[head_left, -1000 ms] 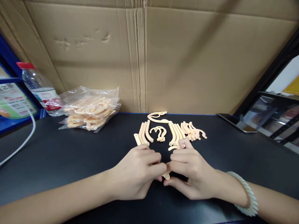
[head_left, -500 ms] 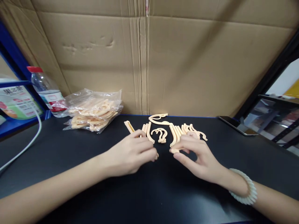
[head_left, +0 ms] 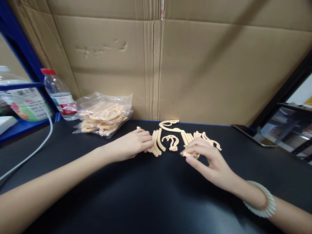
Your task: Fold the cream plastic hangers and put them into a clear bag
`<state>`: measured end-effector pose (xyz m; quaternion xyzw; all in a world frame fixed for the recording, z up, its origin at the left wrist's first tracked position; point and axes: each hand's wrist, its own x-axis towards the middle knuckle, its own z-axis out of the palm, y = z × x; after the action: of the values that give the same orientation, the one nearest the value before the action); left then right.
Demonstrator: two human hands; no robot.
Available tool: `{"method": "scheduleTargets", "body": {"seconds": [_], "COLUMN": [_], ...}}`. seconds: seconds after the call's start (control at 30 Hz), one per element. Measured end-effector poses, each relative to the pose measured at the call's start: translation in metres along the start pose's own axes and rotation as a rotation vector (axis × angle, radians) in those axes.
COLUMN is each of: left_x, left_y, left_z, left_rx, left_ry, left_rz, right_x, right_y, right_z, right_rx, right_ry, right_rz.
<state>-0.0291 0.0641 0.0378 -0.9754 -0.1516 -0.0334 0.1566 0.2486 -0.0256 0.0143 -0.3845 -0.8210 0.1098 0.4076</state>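
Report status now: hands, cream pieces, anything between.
Left hand at the left row of curved pieces, its grip hidden. Right hand pinching a small cream piece. Hooked pieces lying between the hands.

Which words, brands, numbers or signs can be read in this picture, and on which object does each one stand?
"果之茶": on the green-and-white label at the blue shelf.
Smaller print on that label: too small to read.
Print on the red-capped bottle: too blurred to read.
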Motion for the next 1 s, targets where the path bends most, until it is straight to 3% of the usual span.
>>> {"method": "scheduleTargets", "body": {"seconds": [0.17, 0.33, 0.43, 0.53, 0.63, 0.83, 1.0], "left_x": [0.001, 0.002, 0.002, 0.005, 0.012, 0.022, 0.021], "left_y": [0.001, 0.003, 0.010, 0.024, 0.037, 0.041, 0.036], "left_z": [-0.002, 0.001, 0.009, 0.016, 0.020, 0.028, 0.034], "left_rx": [-0.044, -0.129, -0.221, -0.228, -0.160, -0.156, -0.281], "left_ry": [-0.012, 0.067, 0.137, 0.229, 0.220, 0.203, 0.273], "left_rz": [0.024, 0.041, -0.059, -0.297, -0.436, -0.439, -0.430], "right_x": [0.000, 0.001, 0.001, 0.001, 0.002, 0.004, 0.007], "right_y": [0.001, 0.005, 0.007, 0.008, 0.008, 0.007, 0.009], "right_z": [-0.001, 0.000, 0.001, 0.001, 0.002, 0.004, 0.001], "right_rx": [-0.013, -0.048, -0.060, -0.059, -0.061, -0.056, -0.099], "right_ry": [0.018, 0.040, 0.056, 0.065, 0.065, 0.051, 0.060], "right_rz": [0.013, 0.013, 0.017, 0.025, 0.029, 0.005, -0.001]}}
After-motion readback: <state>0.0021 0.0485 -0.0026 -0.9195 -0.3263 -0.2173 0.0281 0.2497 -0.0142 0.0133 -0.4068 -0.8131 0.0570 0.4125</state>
